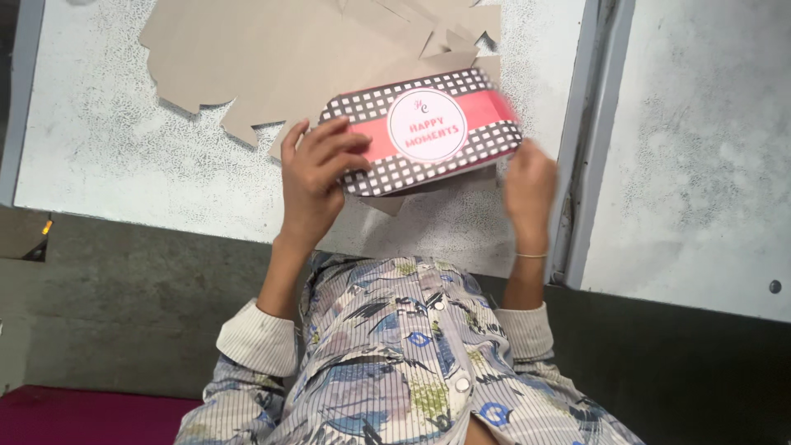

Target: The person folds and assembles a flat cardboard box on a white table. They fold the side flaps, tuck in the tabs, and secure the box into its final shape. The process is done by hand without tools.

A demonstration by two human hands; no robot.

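one printed box lid held in two hands over a speckled table

one printed cardboard lid, oval-ended, with a black-and-white check border, a red band and a round white label, was held above the speckled white table. it sat tilted, printed face up toward the camera, which suggests it was being held for viewing or shaping rather than resting on the surface.

the left hand grasped the lid's near-left end, fingers curled over the printed face and the thumb apparently beneath. the right hand was at the lid's right end, touching or just beside its edge; motion blur there meant i could not tell whether it was gripping or released. a thin bangle sat on the right wrist.

behind the lid, a heap of plain brown cardboard blanks lay flat on the table, overlapping; the count could not be fixed, though several cut outlines showed. one brown flap also showed under the lid's lower edge, either part of the lid or a separate piece.

counted: one lid, two hands, one bangle, one heap of blanks. a second table panel stood to the right beyond a metal rail. the person wore a patterned shirt with striped cuffs.
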